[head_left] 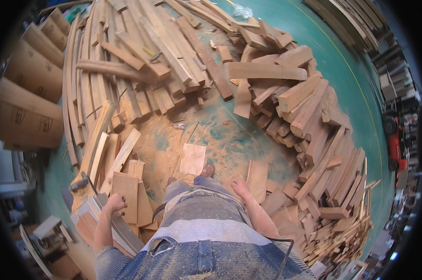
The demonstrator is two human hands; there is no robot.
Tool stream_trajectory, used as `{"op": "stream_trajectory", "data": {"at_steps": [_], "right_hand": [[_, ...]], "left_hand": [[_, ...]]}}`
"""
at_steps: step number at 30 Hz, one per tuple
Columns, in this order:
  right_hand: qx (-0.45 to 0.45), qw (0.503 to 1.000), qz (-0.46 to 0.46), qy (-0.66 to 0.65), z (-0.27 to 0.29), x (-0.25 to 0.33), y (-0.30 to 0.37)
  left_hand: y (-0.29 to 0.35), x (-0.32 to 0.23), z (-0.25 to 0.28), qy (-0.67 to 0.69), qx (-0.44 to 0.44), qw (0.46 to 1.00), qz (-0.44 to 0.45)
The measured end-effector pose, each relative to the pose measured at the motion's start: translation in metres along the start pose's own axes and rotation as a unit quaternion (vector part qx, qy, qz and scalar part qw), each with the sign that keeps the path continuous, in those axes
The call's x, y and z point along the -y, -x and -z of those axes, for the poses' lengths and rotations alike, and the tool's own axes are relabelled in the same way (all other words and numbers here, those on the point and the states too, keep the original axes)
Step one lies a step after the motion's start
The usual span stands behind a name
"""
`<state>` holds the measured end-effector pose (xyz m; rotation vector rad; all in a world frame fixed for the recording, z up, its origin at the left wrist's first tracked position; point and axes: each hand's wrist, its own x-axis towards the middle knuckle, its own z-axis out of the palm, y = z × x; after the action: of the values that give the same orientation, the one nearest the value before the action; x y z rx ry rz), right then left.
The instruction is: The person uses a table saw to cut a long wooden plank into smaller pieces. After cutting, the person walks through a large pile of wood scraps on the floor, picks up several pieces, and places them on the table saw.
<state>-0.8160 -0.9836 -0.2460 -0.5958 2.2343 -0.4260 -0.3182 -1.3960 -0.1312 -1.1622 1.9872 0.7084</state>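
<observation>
My left hand [115, 203] is closed above the metal bed of a machine [122, 228] at the lower left. A small dark bit shows at its fingers, but I cannot make out what it is. Close by, a dark handle-like part [82, 182] rises from the machine. My right hand [240, 186] hangs with curled fingers and nothing showing in it, beside a wide flat board [257, 178]. Between my hands, a pale square piece of wood or card [193, 158] lies on the floor at my feet. Short boards [125, 196] lean just beyond my left hand.
Long timbers [127, 28] are heaped at the far left, with a hammer [156, 56] on top. A curved pile of wood blocks [309, 102] runs along the right. Large brown cartons [29, 112] line the left. Sawdust [150, 140] covers the green floor. A red vehicle [396, 144] stands far right.
</observation>
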Motion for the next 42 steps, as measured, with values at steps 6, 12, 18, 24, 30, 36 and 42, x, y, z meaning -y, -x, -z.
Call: {"op": "stream_trajectory", "data": {"at_steps": [6, 12, 18, 24, 30, 36, 42], "right_hand": [[-0.023, 0.998, -0.059, -0.014, -0.027, -0.042, 0.022], [0.074, 0.993, -0.087, -0.015, -0.056, -0.057, 0.043], [0.057, 0.994, -0.098, -0.011, -0.046, -0.021, 0.035], [0.064, 0.994, -0.093, 0.006, -0.030, 0.026, -0.011], [0.052, 0.997, -0.058, -0.001, -0.015, 0.107, -0.036], [0.035, 0.998, -0.038, -0.024, -0.043, 0.133, -0.048], [0.026, 0.995, -0.094, -0.023, -0.061, 0.129, -0.045]], "left_hand": [[0.042, -0.035, 0.000, 0.065, -0.173, 0.983, -0.001], [0.058, -0.034, -0.019, -0.009, -0.306, 0.951, 0.039], [0.048, -0.024, -0.010, -0.045, -0.223, 0.972, 0.065], [0.047, -0.026, 0.022, -0.014, -0.095, 0.995, 0.010], [0.025, 0.004, 0.011, 0.000, -0.013, 1.000, -0.011], [0.017, 0.007, 0.024, -0.002, 0.082, 0.996, -0.029], [-0.003, 0.034, 0.006, 0.038, 0.116, 0.988, -0.096]]}}
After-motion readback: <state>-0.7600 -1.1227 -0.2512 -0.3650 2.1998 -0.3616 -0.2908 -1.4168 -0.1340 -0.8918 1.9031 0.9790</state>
